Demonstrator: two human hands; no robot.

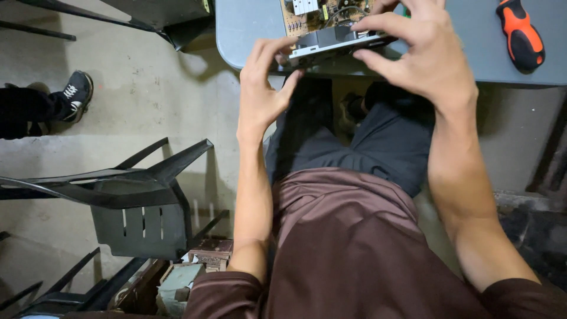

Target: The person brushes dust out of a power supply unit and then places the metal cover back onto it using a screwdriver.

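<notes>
circuit board [310,18] flat, long axis L-R, both hands

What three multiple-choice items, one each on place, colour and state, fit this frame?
1. Where is the screwdriver? A on the table's right side B on the floor C on the chair
2. What colour is its handle? A blue B orange and black C green
3. What are the hands doing? A resting on the lap B gripping the circuit board unit C holding the screwdriver

A: it lies on the grey table, right of the hands.
B: orange with black.
B: the left hand and right hand grasp the unit's edge.
</notes>
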